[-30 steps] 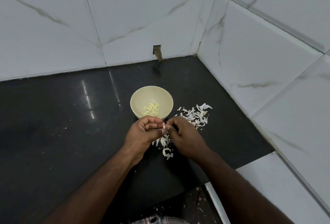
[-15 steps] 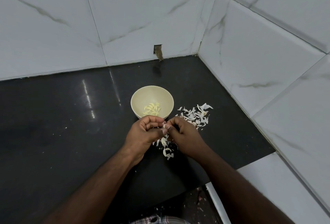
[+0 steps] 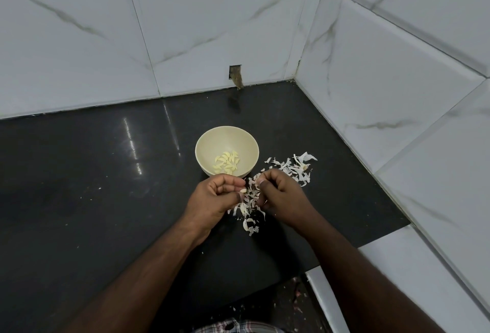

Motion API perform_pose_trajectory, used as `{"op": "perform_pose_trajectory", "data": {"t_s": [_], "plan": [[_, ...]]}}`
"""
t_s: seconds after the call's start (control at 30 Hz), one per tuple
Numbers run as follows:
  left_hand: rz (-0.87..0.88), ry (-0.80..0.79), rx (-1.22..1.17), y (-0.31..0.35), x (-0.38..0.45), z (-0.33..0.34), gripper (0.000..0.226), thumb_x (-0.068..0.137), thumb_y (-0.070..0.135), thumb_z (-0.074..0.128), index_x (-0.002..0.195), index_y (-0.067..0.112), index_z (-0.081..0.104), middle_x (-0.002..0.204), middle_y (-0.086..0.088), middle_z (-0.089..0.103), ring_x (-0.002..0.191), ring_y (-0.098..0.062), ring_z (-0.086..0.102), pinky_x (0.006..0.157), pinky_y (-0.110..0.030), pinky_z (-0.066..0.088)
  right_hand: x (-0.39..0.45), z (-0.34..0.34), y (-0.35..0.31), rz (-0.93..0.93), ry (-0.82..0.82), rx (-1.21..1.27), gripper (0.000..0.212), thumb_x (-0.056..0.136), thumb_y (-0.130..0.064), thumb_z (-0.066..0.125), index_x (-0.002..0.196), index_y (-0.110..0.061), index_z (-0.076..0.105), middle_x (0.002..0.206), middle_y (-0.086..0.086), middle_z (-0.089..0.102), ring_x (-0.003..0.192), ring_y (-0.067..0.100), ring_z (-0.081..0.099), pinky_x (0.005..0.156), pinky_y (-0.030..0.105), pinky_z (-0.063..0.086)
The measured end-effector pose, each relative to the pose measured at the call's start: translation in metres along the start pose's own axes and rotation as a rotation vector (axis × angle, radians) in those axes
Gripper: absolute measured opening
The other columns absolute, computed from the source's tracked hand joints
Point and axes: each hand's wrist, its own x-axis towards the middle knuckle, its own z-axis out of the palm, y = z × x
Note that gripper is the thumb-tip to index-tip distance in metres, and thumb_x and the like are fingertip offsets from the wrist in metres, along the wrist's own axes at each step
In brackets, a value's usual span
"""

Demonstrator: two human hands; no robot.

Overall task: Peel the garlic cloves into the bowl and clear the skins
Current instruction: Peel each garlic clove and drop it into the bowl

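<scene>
A cream bowl [image 3: 209, 141] stands on the black counter with several peeled garlic cloves [image 3: 227, 163] in its bottom. Just in front of it, my left hand [image 3: 212, 202] pinches a small garlic clove [image 3: 242, 191] between thumb and fingertips. My right hand [image 3: 283, 200] is a short gap to the right, fingers curled, thumb and forefinger pressed together; whether a scrap of skin is between them I cannot tell. Papery white garlic skins [image 3: 291, 168] lie scattered right of the bowl, and more garlic skins lie under and between my hands.
The black counter [image 3: 92, 186] ends in white tiled walls behind and on the right, meeting in a corner. A small hole in the back wall [image 3: 235, 74] sits above the counter. Skin scraps lie on the floor near the counter's front edge [image 3: 289, 303].
My hands were joined on the clove; now they have drawn slightly apart, the clove staying in my left hand.
</scene>
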Motion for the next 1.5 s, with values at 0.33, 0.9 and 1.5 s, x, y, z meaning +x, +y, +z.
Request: {"op": "perform_pose_trajectory", "data": {"t_s": [0.33, 0.9, 1.5], "plan": [[-0.054, 0.007, -0.021, -0.006, -0.001, 0.002, 0.018, 0.093, -0.005, 0.063, 0.105, 0.005, 0.073, 0.094, -0.012, 0.077, 0.076, -0.012, 0.068, 0.064, -0.017, 0.053, 0.001, -0.013, 0.009, -0.087, 0.080, -0.196, 0.018, 0.088, -0.006, 0.070, 0.090, -0.024, 0.075, 0.082, -0.003, 0.075, 0.073, 0.010, 0.069, 0.072, 0.029, 0.057], [-0.048, 0.014, 0.000, -0.004, -0.005, 0.004, 0.017, 0.091, -0.005, 0.066, 0.106, 0.004, 0.064, 0.079, -0.008, 0.075, 0.069, -0.015, 0.070, 0.060, -0.020, 0.053, 0.000, 0.001, 0.003, -0.152, -0.053, -0.291, 0.018, 0.090, -0.021, 0.072, 0.082, -0.037, 0.071, 0.082, -0.007, 0.074, 0.079, 0.013, 0.070, 0.079, 0.041, 0.058], [-0.035, 0.004, 0.037, -0.002, -0.007, 0.002, 0.015, 0.091, -0.006, 0.065, 0.103, 0.003, 0.068, 0.079, -0.007, 0.076, 0.071, -0.016, 0.072, 0.064, -0.024, 0.056, 0.000, 0.005, 0.002, -0.162, -0.026, -0.305, 0.007, 0.088, -0.021, 0.069, 0.085, -0.026, 0.073, 0.066, -0.021, 0.066, 0.059, -0.002, 0.056, 0.059, 0.023, 0.045]]}}
